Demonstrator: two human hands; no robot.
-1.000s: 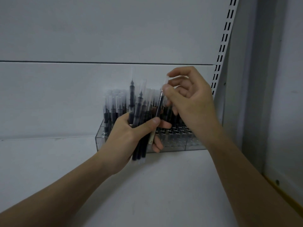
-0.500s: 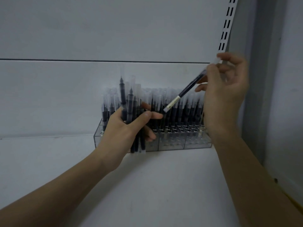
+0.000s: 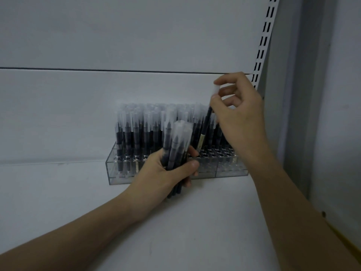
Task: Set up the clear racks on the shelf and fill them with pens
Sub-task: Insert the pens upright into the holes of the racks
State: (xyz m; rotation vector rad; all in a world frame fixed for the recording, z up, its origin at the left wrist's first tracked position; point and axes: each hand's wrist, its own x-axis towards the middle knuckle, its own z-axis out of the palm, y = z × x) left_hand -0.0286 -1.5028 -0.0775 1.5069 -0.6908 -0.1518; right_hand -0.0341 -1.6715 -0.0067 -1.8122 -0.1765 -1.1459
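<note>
The clear, box-shaped acrylic rack (image 3: 207,173) stands on the white shelf (image 3: 175,222), against the back panel, its rows mostly filled with upright dark pens under frosted caps (image 3: 136,122). The left hand (image 3: 166,173) grips a bundle of the same dark capped pens (image 3: 175,141) just in front of the rack. The right hand (image 3: 238,112) pinches a single dark pen (image 3: 205,126) near its cap (pale end downward), tilted, its lower tip at the rack's open holes.

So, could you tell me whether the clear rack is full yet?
Not yet. The clear rack has open holes at its right front, and the right hand holds one pen over them.
</note>
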